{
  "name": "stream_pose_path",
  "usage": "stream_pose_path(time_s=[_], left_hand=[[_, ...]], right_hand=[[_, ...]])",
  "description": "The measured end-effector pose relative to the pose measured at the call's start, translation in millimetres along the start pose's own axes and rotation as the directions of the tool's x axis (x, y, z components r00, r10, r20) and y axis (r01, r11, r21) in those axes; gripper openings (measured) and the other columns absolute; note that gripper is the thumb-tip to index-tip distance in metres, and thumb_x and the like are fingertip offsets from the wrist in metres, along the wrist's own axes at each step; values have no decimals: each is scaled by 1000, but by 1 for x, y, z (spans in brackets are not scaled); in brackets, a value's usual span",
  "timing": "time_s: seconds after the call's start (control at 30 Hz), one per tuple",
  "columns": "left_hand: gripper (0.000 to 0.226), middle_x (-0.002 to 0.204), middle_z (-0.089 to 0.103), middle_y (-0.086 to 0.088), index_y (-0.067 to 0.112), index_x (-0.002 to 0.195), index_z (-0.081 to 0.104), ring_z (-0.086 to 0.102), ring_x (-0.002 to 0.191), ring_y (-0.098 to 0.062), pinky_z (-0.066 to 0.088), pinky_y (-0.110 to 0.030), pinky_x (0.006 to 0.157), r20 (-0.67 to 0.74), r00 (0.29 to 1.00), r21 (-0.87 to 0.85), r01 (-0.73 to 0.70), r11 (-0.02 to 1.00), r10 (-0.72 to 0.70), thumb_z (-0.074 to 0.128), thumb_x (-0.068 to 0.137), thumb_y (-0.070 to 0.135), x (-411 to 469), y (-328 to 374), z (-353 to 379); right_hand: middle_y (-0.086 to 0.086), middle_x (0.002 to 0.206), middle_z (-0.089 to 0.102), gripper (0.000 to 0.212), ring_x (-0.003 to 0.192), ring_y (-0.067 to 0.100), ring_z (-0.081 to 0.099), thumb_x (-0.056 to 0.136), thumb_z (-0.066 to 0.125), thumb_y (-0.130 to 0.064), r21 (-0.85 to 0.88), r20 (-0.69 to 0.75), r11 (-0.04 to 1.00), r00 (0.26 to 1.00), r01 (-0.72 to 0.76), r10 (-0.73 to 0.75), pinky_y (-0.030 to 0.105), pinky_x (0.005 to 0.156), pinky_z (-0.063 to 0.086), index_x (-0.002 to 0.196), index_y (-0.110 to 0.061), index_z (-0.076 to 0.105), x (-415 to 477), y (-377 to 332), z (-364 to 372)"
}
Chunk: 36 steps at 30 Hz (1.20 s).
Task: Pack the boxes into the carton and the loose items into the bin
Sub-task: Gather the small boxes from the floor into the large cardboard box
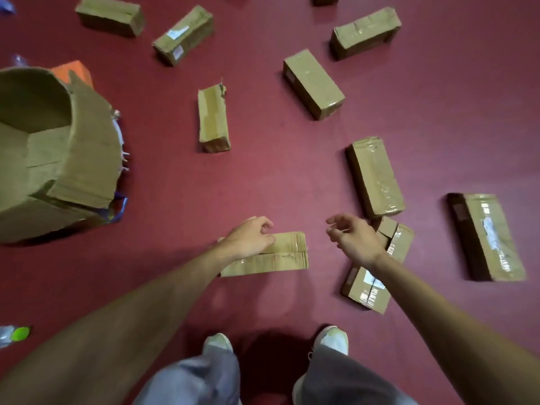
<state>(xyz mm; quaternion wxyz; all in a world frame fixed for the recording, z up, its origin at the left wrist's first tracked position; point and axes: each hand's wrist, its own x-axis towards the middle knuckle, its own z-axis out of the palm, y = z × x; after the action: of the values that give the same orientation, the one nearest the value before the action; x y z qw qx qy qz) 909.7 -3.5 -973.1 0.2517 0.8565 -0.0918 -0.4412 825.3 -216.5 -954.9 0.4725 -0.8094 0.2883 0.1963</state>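
Several taped boxes (pixel 314 83) are scattered over the red floor (pixel 292 176), across the upper and right parts of the frame. The carton (pixel 87 159) is stood open at the left edge of the frame. No box is seen in the part of its interior that is shown. The nearest box (pixel 286 258) is laid flat at lower centre, just ahead of the feet. The left hand (pixel 251 236) is placed on the left end of its top face, with the fingers curled over the far edge in what is judged to be a grip. The right hand (pixel 350 238) is held just right of that box and apart from it, with the fingers loosely curled and nothing held. A second box (pixel 368 287) is partly covered by that wrist.

The step in hand is judged to be the pick-up of the nearest box, early in the box-packing stage. For the next move, the free right end is to be taken by the right hand. The box is then to be lifted level, carried left over the carton rim and lowered inside. A bottle (pixel 14 336) is seen at the lower left edge. The bin cannot be identified with certainty.
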Motion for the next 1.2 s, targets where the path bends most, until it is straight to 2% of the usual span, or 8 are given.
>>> stream_pose_path(time_s=[0.33,0.53,0.67,0.77,0.87,0.97,1.07,1.2], left_hand=[[69,146,41,-7,17,147,28,39,135,-26,27,-43,115,64,998,444,-54,894,29,61,88,29,221,-97,129],[54,128,60,-7,16,126,54,56,118,-30,46,-38,90,21,998,614,-64,787,65,70,81,42,265,-106,158],[53,120,63,-5,19,118,57,59,110,-29,47,-37,84,-32,982,555,-135,821,184,69,78,52,274,-75,160],[53,118,63,-8,16,112,55,60,107,-32,47,-39,82,-105,971,486,-139,863,215,66,78,55,278,-42,169],[54,119,60,-10,13,112,52,59,109,-34,45,-40,84,-183,957,412,-135,901,226,64,80,56,281,-18,188],[53,122,54,-11,11,114,49,56,110,-36,43,-42,85,-220,945,338,-157,928,240,59,84,53,286,-4,211],[48,125,48,-15,14,127,46,51,116,-37,40,-41,94,-172,967,144,-165,976,188,56,89,42,293,1,229],[75,138,42,-16,36,144,26,43,127,-37,36,-45,107,33,996,88,-80,993,78,63,80,46,292,-10,245]], right_hand=[[-3,87,65,25,82,15,58,90,58,-18,-25,-111,997,991,-73,69,21,78,39,114,-15,64,133,161,72],[4,98,68,22,84,20,58,88,61,-20,33,-207,993,971,-111,116,33,88,49,109,-18,66,167,216,65],[5,102,67,15,103,31,64,86,61,-20,175,-273,974,943,-147,191,47,96,50,100,-24,62,162,238,58],[7,110,66,26,103,26,62,88,60,-16,238,-366,949,886,-206,284,35,91,48,114,-13,62,148,254,43],[8,108,63,38,98,24,59,88,58,-15,261,-464,914,790,-312,402,27,84,42,125,-7,55,131,281,25],[19,132,52,52,125,34,45,88,60,-25,281,-542,854,661,-439,518,37,103,36,133,-3,46,122,319,17],[24,144,37,75,136,39,31,89,60,-43,348,-468,747,585,-567,662,41,111,28,142,2,32,119,342,22],[18,137,50,72,124,35,50,85,63,-49,495,-323,671,600,-551,732,40,101,44,135,-1,44,122,366,37]])
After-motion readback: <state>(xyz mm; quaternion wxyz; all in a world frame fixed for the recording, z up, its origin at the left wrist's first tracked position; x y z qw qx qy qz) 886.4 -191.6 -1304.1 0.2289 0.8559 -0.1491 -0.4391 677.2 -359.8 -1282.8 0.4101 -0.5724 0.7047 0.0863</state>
